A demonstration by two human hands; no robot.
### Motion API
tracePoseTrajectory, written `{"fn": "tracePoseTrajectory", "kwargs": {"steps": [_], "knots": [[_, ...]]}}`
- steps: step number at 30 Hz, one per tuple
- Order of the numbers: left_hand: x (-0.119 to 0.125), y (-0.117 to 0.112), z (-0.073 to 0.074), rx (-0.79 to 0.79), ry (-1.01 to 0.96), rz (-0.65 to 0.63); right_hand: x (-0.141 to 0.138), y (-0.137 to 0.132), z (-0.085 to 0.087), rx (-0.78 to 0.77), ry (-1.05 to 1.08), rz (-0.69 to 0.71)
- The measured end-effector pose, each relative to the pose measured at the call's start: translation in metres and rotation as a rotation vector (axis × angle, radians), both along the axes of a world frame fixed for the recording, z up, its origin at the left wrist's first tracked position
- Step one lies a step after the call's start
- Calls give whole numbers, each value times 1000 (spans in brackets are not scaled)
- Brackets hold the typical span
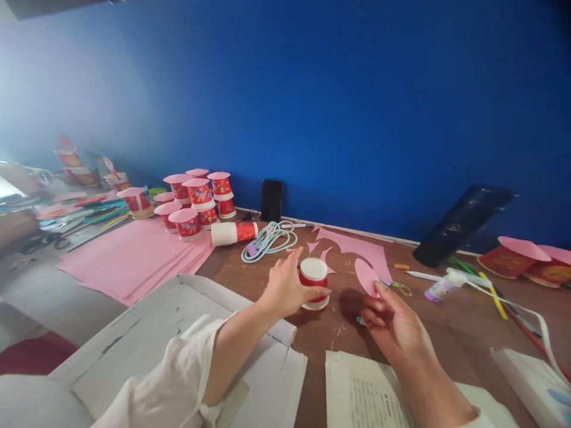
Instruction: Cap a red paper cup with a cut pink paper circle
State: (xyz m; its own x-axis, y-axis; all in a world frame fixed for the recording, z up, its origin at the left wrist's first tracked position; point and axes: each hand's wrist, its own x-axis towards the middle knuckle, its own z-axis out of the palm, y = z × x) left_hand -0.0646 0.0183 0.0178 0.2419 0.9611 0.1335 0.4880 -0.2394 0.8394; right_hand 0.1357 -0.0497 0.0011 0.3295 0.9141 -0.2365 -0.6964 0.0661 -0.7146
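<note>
A red paper cup (314, 270) stands upside down on the brown desk, its white base facing up. My left hand (288, 285) curves around the cup's left side, with the thumb across its front and the fingers behind. To the right of the cup, my right hand (395, 324) pinches a pink paper circle (366, 277) by its lower edge between thumb and forefinger. The circle is held tilted above the desk, apart from the cup. Pink paper offcuts (357, 244) with curved cuts lie just behind.
Upside-down cups topped with pink circles (198, 193) stand behind left, by pink sheets (134, 261) and a nested cup stack (232, 233). A coiled cable (270, 241), phone (272, 200), black bottle (461, 226), glue stick (444, 286), scissors (401, 289) and open book (366, 386) surround the hands.
</note>
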Motion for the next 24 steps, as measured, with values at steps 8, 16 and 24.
{"fn": "tracePoseTrajectory", "kwargs": {"steps": [8, 16, 24], "knots": [[17, -17, -18, 179, 117, -16, 0, 0, -2, 21, -131, 4], [7, -18, -21, 699, -117, 28, -3, -6, 7, 126, -212, 46], [1, -4, -24, 731, -114, 86, 36, 4, -6, -63, -657, -326]]}}
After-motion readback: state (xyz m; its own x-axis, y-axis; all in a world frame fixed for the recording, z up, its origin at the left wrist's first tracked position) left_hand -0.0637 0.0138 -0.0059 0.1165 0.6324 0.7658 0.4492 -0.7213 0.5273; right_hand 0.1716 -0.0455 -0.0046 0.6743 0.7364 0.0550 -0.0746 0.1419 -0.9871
